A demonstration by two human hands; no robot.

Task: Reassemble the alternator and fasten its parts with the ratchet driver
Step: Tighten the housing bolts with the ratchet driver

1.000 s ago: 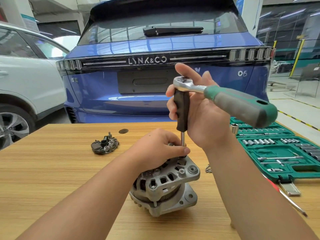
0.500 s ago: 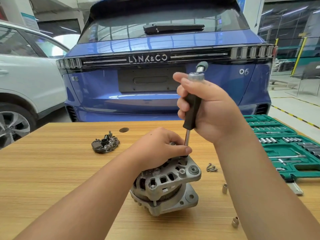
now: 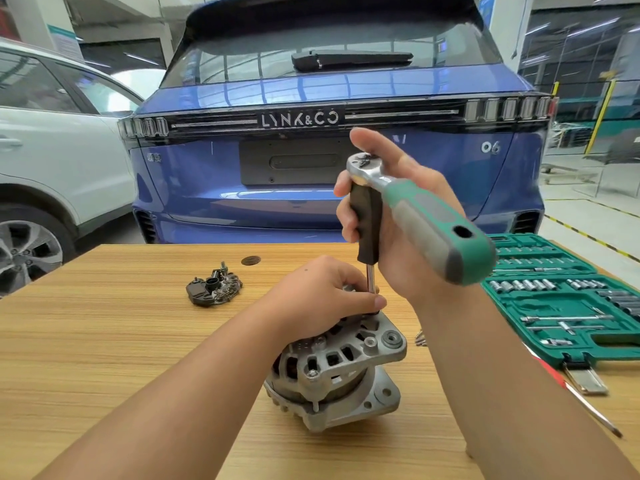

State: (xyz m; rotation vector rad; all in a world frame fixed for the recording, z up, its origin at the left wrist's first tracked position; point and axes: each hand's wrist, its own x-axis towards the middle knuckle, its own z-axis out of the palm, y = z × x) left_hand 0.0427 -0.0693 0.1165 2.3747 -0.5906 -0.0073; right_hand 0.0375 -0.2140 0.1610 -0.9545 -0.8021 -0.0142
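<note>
The alternator point(image 3: 341, 372) is sitting on the near middle of the wooden table point(image 3: 104, 341). The left hand point(image 3: 318, 296) is resting on its top, fingers pinching the driver's shaft near its tip, while the right hand point(image 3: 398, 230) is gripping the ratchet driver point(image 3: 408, 209), shaft upright, green handle jutting near-right.

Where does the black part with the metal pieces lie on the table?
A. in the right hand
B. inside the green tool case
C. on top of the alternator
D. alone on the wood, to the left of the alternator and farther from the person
D: the black part lies by itself on the wooden table, left of and beyond the alternator, touching nothing else.
</note>
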